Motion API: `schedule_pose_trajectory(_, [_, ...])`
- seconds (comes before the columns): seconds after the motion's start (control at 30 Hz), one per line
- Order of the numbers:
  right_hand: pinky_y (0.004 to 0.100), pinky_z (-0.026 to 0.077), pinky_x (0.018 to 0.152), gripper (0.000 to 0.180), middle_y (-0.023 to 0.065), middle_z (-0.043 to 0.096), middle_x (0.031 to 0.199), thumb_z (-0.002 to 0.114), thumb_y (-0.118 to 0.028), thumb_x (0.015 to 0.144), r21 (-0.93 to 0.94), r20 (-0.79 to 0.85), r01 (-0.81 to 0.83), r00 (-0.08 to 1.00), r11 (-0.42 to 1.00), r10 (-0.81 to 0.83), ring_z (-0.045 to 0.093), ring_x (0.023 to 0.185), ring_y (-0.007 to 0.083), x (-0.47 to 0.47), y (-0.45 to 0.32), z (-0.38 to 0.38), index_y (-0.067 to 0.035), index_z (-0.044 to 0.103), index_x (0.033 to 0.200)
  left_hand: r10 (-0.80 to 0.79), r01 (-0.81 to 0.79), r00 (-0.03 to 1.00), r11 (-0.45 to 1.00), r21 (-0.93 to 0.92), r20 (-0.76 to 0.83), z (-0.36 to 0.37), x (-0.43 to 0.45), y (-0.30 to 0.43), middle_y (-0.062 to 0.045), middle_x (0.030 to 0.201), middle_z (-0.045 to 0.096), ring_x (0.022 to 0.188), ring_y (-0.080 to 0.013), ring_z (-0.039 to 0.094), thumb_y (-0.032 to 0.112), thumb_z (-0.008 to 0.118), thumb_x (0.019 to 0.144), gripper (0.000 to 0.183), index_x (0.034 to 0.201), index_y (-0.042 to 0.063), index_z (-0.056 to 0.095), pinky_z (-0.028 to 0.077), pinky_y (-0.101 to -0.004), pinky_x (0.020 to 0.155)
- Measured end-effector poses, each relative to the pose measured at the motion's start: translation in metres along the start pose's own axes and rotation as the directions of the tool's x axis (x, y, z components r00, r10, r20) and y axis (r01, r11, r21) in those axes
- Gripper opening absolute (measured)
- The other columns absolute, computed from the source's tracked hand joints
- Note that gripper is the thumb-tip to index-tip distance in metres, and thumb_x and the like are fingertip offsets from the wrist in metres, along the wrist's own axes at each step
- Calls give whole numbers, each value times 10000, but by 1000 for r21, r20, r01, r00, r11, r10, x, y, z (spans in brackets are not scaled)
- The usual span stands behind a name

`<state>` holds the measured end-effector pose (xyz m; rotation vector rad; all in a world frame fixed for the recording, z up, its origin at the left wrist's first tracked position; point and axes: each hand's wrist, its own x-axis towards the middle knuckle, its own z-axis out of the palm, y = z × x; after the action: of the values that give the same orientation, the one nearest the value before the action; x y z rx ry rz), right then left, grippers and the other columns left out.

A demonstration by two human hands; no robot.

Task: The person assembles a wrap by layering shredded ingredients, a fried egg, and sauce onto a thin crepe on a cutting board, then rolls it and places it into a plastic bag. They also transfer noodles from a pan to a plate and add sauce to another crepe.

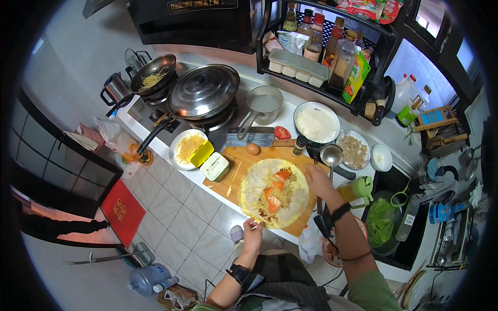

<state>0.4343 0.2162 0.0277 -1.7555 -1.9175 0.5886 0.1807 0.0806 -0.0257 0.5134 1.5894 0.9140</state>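
A thin round egg pancake (249, 186) lies flat on a wooden cutting board (221, 186). Shredded potato strips (290, 190), orange-red cooked pieces (274, 203) and dark sauce form a band across its middle. At the pancake's near edge are the fingertips of my left hand (253, 235), bent towards the thumb. My right hand (321, 182) reaches its right edge, palm down, with the fingertips partly hidden. Whether either hand pinches the pancake cannot be told. Beside the right hand are a steel ladle (331, 155) and a small spice jar (299, 146).
Behind the board lie a cleaver (249, 139), an egg (253, 149) and a tomato piece (282, 132). A lidded wok (204, 91) sits on the stove. A yellow-lidded box (215, 167) stands left, a batter bowl (317, 120) behind, and a sink with leafy greens (383, 223) right.
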Motion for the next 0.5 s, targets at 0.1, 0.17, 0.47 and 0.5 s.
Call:
schedule_pose_trajectory(0.1, [418, 435, 908, 351, 229, 567, 1074, 582, -128, 824, -14, 35, -134, 990, 991, 135, 523, 1065, 381, 31, -2, 24, 1, 511, 1142, 41, -39, 997, 998, 47, -61, 7, 0, -4, -72, 971, 513, 761, -135, 517, 148, 665, 830, 446, 1182, 29, 417, 464, -260, 636])
schedule_pose_trajectory(0.17, [412, 435, 924, 416, 262, 565, 1094, 610, -174, 817, -88, 44, -215, 975, 973, 219, 530, 1083, 382, 43, -2, 35, 18, 482, 1164, -46, 43, 996, 998, -41, -70, 10, -4, -7, -73, 965, 513, 761, -136, 517, 158, 670, 831, 421, 1146, 21, 427, 466, -264, 644])
schedule_pose_trajectory(0.47, [339, 486, 675, 248, 167, 643, 812, 640, -183, 825, 150, 102, -58, 994, 987, 43, 630, 745, 253, 48, 9, 31, 23, 588, 952, -299, 351, 928, 902, -253, 221, 8, -7, 8, 10, 695, 560, 642, -82, 538, 182, 601, 887, 132, 882, 55, 566, 422, -215, 585])
schedule_pose_trajectory(0.5, [331, 483, 655, 231, 158, 640, 783, 634, -170, 831, 214, 100, -37, 995, 976, 15, 625, 716, 243, 46, 9, 31, 23, 588, 949, -294, 339, 934, 907, -248, 201, 11, -8, 9, 13, 681, 554, 623, -78, 527, 182, 591, 890, 129, 869, 56, 573, 413, -216, 572])
